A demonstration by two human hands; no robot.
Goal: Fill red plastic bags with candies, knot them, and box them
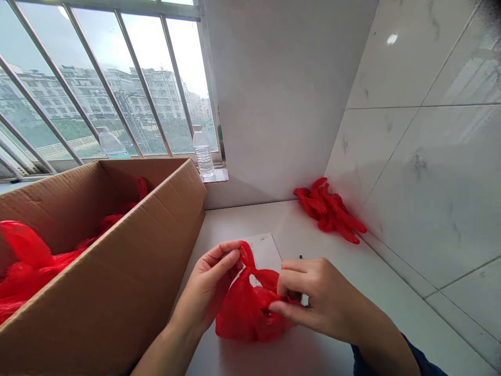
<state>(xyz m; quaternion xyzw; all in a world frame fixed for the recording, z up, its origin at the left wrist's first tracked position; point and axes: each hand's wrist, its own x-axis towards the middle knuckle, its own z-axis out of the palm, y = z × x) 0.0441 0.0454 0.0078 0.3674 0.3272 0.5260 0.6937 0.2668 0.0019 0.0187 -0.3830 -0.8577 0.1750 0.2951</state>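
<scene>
A thin red plastic bag (250, 313) is in front of me at the table's near part, bulging at the bottom; its contents do not show. My left hand (211, 282) pinches one upper end of the bag between thumb and fingers. With thumb and fingertips, my right hand (309, 292) grips the bag's right side, near its other upper end. Between the two hands the plastic is bunched, with a gap in it. Partly behind the bag lies a white notebook (268, 248) with a spiral edge.
At left stands a big cardboard box (156, 235) with red plastic bags (35, 256) inside. Crumpled red bags (329, 211) lie by the tiled wall. Clear bottles, one at the right (202, 151), stand by the barred window. A small dark object (300, 257) shows beyond my right hand.
</scene>
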